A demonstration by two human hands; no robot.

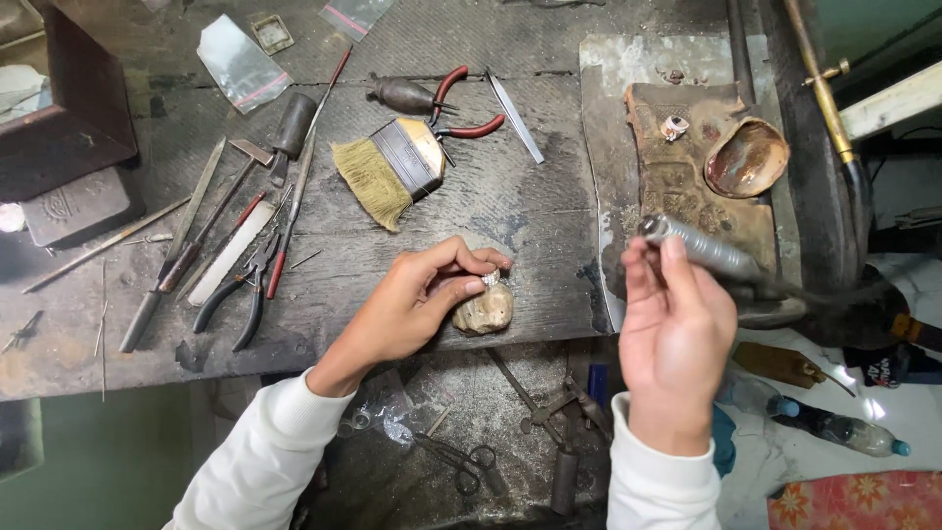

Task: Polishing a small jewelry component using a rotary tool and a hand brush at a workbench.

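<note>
Pinching a tiny, light, prob. fragile silver ring (pixel 490 279) on the wax lump (pixel 483 308) at bench edge, left hand (pixel 417 304) grips its rim w/ fingertips; right hand (pixel 675 329) clasps the stiff metal handpiece (pixel 699 247).

The left hand (pixel 417 304) is curled inward — fingertips pinched together, wrist bent. The right hand (pixel 675 329) is raised upright, its grip closed, thumb pressed up — both forearms are sleeved in white.
</note>
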